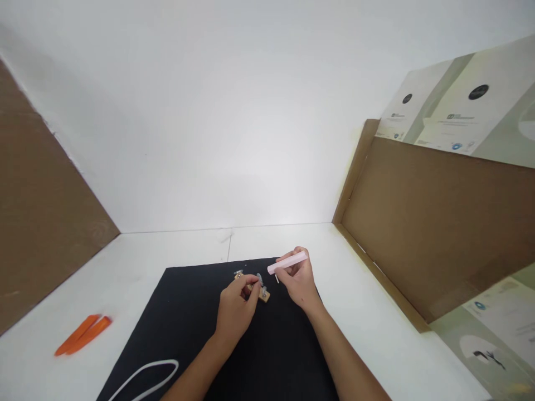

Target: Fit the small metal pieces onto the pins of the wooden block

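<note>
A short wooden strip (pixel 264 295) with several small grey, shiny fittings lies on the black mat (pixel 276 340). My left hand (pixel 237 303) is over the strip, thumb and forefinger closed in a pinch at a small grey fitting (pixel 259 278). Its palm and fingers hide the middle of the strip. Just to the right and slightly higher, my right hand (pixel 298 281) is closed around a pale pink bar-shaped tool (pixel 288 262), held tilted, its left end lower. A thin white piece (pixel 276 278) shows beneath that end; I cannot tell whether it belongs to the tool.
Two orange strips (pixel 83 335) lie on the white table (pixel 137 262) to the left. A white cord loop (pixel 156 363) rests on the mat's near left part. Cardboard panels stand at the left (pixel 45 184) and right (pixel 443 223), with a white wall (pixel 225 128) behind.
</note>
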A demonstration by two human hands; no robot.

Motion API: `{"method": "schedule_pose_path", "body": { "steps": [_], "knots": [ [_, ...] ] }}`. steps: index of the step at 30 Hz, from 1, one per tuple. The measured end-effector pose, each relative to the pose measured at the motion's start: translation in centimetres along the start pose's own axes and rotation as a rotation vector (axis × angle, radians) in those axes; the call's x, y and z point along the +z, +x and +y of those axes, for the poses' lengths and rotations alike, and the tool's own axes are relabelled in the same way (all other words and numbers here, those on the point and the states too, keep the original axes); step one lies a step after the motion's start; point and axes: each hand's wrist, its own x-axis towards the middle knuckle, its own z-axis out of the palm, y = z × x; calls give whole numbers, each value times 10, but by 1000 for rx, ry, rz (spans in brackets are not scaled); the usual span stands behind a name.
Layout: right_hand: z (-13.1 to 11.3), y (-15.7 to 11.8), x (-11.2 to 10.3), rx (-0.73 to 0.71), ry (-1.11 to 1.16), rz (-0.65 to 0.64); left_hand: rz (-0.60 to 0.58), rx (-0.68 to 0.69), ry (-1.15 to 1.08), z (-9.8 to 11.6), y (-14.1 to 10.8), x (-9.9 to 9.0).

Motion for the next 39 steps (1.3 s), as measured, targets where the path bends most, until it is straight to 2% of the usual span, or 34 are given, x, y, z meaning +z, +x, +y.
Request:
{"method": "schedule_pose_path", "body": {
  "steps": [5, 10, 15, 25, 32, 39],
  "knots": [
    [-2, -1, -1, -4, -13, -43, 13, -3, -7, 1, 2, -3],
    [-8, -1, 3, 55, 115, -104, -7, 16, 14, 2, 2, -3],
    [-7, 0, 4, 94, 131, -58, -9, 57, 47, 2, 1, -2],
    [-7, 2, 1, 68, 79, 8, 5, 84, 81, 2, 1, -3],
    [-9, 1, 1, 68, 106, -14, 7, 79, 66, 2, 1, -3],
    [-17, 1, -1, 116, 183, -89, 3, 68, 53, 1, 1, -2]
  ]
}}
